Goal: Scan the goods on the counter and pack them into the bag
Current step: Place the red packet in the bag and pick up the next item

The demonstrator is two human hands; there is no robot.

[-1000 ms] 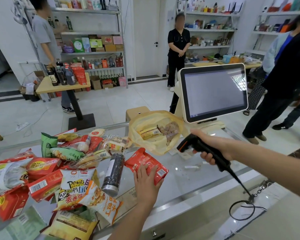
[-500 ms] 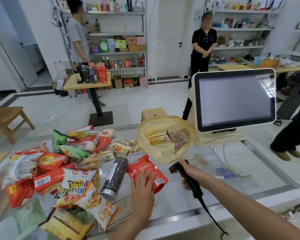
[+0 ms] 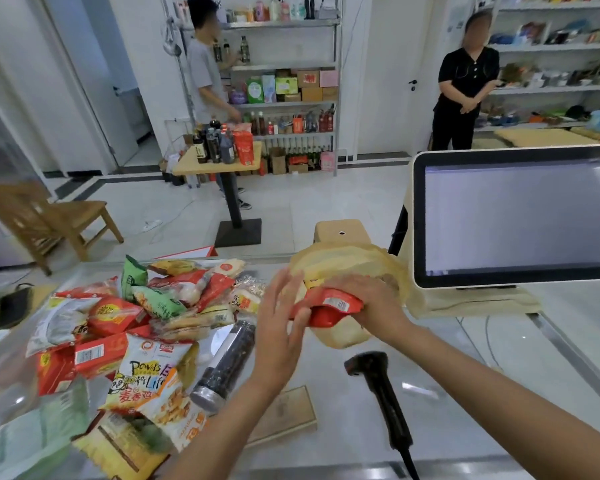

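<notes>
A red snack packet (image 3: 329, 308) is held at the mouth of the yellow plastic bag (image 3: 343, 261), which stands on the glass counter (image 3: 471, 382). My right hand (image 3: 371, 303) lies over the packet's right end, fingers curled around it. Its left end is touched by my left hand (image 3: 278, 327), fingers straight and spread. The black barcode scanner (image 3: 378, 379) lies on the counter below the bag, with neither hand on it. A heap of snack packets (image 3: 142, 372) and a dark cylindrical jar (image 3: 226, 365) cover the counter's left side.
The register screen (image 3: 520, 216) stands right of the bag on a beige base. A flat brown card (image 3: 288, 414) lies on the glass near my left forearm. Beyond the counter are a small table with bottles (image 3: 219, 157), a wooden chair (image 3: 49, 216) and two people by the shelves.
My right hand has put the scanner down on the counter and taken hold of the red packet. The packet has moved from the counter up to the bag's mouth.
</notes>
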